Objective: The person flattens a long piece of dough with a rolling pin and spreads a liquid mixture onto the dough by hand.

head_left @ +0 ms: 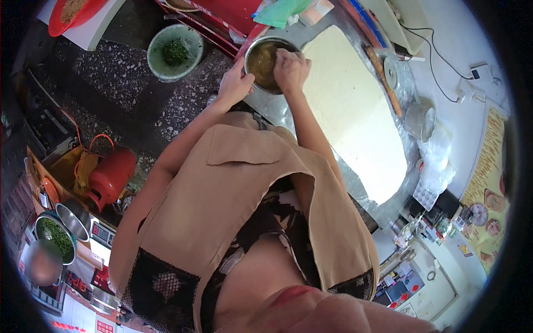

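A round metal bowl (261, 47) with a brownish-yellow mixture inside stands on the metal counter (355, 186) ahead of me. My left hand (236, 83) grips the bowl's near left rim. My right hand (290, 66) reaches into the bowl from the right with the fingers bunched down in the mixture; whether it holds anything is hidden. A large cream-coloured cutting board (355, 111) lies on the counter just right of the bowl.
A wooden rolling pin (383, 77) lies along the board's far side. On the speckled floor to the left sit a green bowl of chopped greens (175, 53), a red gas cylinder (111, 177) and metal bowls (72, 219). Jars and clutter (427, 127) crowd the counter's right end.
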Action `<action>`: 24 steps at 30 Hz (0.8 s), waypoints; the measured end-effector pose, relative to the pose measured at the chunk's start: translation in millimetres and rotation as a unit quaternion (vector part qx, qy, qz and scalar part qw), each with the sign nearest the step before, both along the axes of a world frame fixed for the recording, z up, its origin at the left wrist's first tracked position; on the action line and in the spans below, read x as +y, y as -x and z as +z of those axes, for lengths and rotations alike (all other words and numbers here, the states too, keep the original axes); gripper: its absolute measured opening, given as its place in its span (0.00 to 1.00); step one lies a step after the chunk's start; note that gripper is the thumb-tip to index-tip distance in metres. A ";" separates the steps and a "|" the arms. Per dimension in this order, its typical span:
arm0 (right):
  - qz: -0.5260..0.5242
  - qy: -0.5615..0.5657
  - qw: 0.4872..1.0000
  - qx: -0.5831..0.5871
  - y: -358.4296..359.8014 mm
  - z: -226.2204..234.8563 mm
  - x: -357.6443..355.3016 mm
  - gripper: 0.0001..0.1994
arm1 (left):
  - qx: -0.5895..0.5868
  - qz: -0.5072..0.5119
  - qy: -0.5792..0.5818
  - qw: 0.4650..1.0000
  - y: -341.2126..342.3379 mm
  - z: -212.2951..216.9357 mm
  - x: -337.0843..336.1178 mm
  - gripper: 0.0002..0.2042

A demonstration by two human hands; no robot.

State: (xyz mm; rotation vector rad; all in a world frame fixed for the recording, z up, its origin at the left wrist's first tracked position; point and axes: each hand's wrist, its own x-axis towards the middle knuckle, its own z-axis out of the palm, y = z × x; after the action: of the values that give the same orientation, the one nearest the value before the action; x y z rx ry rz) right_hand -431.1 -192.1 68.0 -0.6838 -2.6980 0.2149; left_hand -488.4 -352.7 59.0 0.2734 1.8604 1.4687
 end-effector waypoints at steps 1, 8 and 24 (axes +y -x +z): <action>0.064 0.006 0.998 -0.010 0.9 0.4 -4.4 0.06 | -0.002 -0.006 0.003 1.000 0.4 1.2 0.3 0.26; 0.165 0.013 0.971 -0.174 -30.8 35.0 6.7 0.07 | 0.049 0.006 0.035 0.998 5.4 -5.0 -8.0 0.25; 0.160 -0.059 0.985 -0.037 -20.6 7.9 30.6 0.07 | 0.064 -0.034 0.045 0.996 10.2 4.1 -1.4 0.21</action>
State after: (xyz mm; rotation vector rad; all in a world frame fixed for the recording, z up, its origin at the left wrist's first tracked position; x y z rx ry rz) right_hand -410.5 -161.5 76.0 -0.2239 -2.8523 0.1078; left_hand -498.5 -354.1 63.1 0.3913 1.9940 1.3448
